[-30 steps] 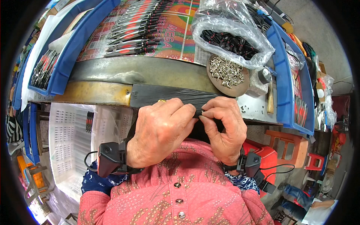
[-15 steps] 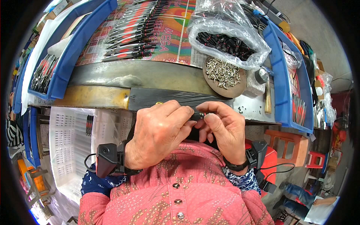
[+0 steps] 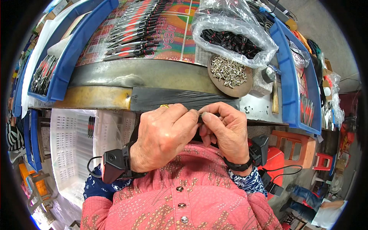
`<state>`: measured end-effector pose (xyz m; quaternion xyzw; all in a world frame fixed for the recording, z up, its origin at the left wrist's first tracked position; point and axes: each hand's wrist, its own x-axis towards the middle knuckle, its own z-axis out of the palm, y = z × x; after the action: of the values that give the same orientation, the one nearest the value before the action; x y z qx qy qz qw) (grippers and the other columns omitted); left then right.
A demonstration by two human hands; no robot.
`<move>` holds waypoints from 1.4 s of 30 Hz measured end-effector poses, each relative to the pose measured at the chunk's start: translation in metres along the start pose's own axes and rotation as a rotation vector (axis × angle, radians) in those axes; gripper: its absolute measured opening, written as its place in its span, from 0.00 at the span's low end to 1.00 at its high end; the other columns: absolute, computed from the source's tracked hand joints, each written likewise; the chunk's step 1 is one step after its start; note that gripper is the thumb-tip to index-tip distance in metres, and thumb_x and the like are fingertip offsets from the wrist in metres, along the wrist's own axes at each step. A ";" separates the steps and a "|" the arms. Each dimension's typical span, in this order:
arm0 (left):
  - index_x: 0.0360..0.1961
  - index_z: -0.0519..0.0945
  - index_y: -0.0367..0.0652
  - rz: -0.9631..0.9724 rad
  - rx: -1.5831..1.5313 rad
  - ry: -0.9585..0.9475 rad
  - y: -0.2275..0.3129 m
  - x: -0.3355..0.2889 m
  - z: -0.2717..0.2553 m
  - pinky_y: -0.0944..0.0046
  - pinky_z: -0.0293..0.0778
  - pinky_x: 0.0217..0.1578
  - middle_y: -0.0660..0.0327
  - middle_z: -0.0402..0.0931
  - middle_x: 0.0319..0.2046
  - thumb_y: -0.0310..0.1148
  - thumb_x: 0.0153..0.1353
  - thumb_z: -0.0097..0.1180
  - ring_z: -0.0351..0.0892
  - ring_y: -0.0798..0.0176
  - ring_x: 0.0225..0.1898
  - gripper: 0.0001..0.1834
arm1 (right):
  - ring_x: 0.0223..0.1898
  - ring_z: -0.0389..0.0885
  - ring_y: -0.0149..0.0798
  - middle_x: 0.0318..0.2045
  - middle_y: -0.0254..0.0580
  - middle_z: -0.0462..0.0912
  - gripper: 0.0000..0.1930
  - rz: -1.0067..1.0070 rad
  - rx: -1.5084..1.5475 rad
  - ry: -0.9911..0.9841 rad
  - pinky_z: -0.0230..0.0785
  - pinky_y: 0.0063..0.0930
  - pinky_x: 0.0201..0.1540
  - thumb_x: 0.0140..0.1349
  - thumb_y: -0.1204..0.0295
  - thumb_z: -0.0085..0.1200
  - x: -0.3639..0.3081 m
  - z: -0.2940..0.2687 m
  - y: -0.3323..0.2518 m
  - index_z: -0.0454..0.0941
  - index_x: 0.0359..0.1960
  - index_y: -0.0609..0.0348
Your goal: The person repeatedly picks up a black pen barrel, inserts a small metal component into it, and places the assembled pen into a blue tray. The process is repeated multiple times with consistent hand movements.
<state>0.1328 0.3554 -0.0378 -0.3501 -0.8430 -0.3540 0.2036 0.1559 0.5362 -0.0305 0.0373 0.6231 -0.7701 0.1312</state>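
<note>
My left hand (image 3: 163, 136) and my right hand (image 3: 226, 130) meet just in front of the bench edge, fingertips together. Both pinch a small black part (image 3: 200, 119), nearly all of it hidden by the fingers. A plate (image 3: 245, 90) heaped with small shiny metal pieces (image 3: 229, 72) sits on the bench beyond my right hand. Behind it, an open clear plastic bag (image 3: 264, 53) holds many small black parts (image 3: 232, 42). Slim silver, red and black pen-like pieces (image 3: 132, 38) lie in a row at the far left.
Blue trays (image 3: 69, 73) (image 3: 293, 92) holding similar slim pieces flank the bench. A wooden-handled tool (image 3: 275, 99) lies by the right tray. Below left stands a white plastic crate (image 3: 63, 149); red stools (image 3: 324, 162) are at the right. Another person's legs (image 3: 306, 203) show lower right.
My right thumb and fingers have closed over the black part, which showed more before. My hands have otherwise hardly moved.
</note>
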 end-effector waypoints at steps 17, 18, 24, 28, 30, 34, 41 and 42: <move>0.34 0.82 0.37 -0.064 -0.082 -0.015 0.001 0.005 -0.001 0.60 0.75 0.27 0.56 0.79 0.26 0.22 0.45 0.68 0.80 0.54 0.25 0.12 | 0.19 0.74 0.22 0.23 0.34 0.80 0.10 -0.210 0.129 0.077 0.65 0.14 0.20 0.69 0.69 0.58 0.002 0.004 0.017 0.79 0.41 0.65; 0.34 0.82 0.37 -0.066 -0.090 -0.017 0.001 0.006 -0.002 0.60 0.75 0.27 0.56 0.79 0.26 0.22 0.45 0.68 0.80 0.54 0.25 0.13 | 0.19 0.74 0.22 0.23 0.34 0.80 0.10 -0.209 0.150 0.068 0.66 0.14 0.20 0.69 0.68 0.58 0.002 0.004 0.018 0.79 0.41 0.65; 0.34 0.82 0.37 -0.061 -0.131 -0.064 -0.002 0.004 -0.005 0.60 0.75 0.27 0.56 0.79 0.26 0.22 0.44 0.68 0.81 0.54 0.25 0.13 | 0.19 0.75 0.21 0.23 0.35 0.81 0.09 -0.173 0.154 -0.012 0.65 0.13 0.20 0.68 0.68 0.59 0.001 -0.005 0.018 0.80 0.41 0.62; 0.34 0.82 0.38 -0.045 -0.096 -0.031 0.000 0.003 -0.001 0.60 0.75 0.26 0.57 0.79 0.26 0.22 0.44 0.68 0.80 0.55 0.25 0.12 | 0.19 0.74 0.20 0.23 0.34 0.81 0.08 -0.120 0.114 -0.015 0.64 0.13 0.19 0.68 0.70 0.58 0.000 -0.005 0.015 0.79 0.41 0.63; 0.33 0.82 0.38 -0.034 -0.064 -0.021 0.000 0.002 0.002 0.60 0.74 0.26 0.58 0.79 0.26 0.22 0.44 0.67 0.80 0.55 0.25 0.12 | 0.19 0.74 0.20 0.23 0.34 0.81 0.07 -0.105 0.101 0.004 0.64 0.13 0.19 0.69 0.72 0.57 -0.001 -0.003 0.013 0.79 0.41 0.63; 0.33 0.82 0.39 -0.003 -0.046 0.011 0.000 0.001 0.004 0.60 0.74 0.25 0.58 0.79 0.26 0.22 0.44 0.67 0.80 0.56 0.24 0.12 | 0.19 0.73 0.20 0.23 0.33 0.80 0.05 -0.107 0.024 0.065 0.64 0.13 0.19 0.69 0.75 0.55 -0.002 0.001 0.010 0.78 0.40 0.64; 0.31 0.79 0.42 0.026 -0.017 0.031 -0.002 0.001 0.012 0.58 0.73 0.24 0.60 0.71 0.23 0.26 0.45 0.66 0.76 0.54 0.23 0.11 | 0.16 0.72 0.21 0.22 0.33 0.80 0.06 -0.167 0.020 0.134 0.61 0.14 0.17 0.69 0.75 0.54 0.002 0.004 0.018 0.79 0.38 0.66; 0.31 0.79 0.42 0.014 -0.021 0.032 -0.003 0.001 0.013 0.58 0.73 0.24 0.60 0.71 0.23 0.25 0.46 0.65 0.76 0.54 0.23 0.10 | 0.16 0.73 0.22 0.22 0.34 0.80 0.06 -0.162 0.030 0.145 0.60 0.13 0.16 0.68 0.75 0.53 0.002 0.004 0.019 0.79 0.38 0.67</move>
<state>0.1289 0.3644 -0.0472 -0.3526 -0.8333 -0.3671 0.2158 0.1591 0.5280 -0.0479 0.0446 0.6203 -0.7828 0.0224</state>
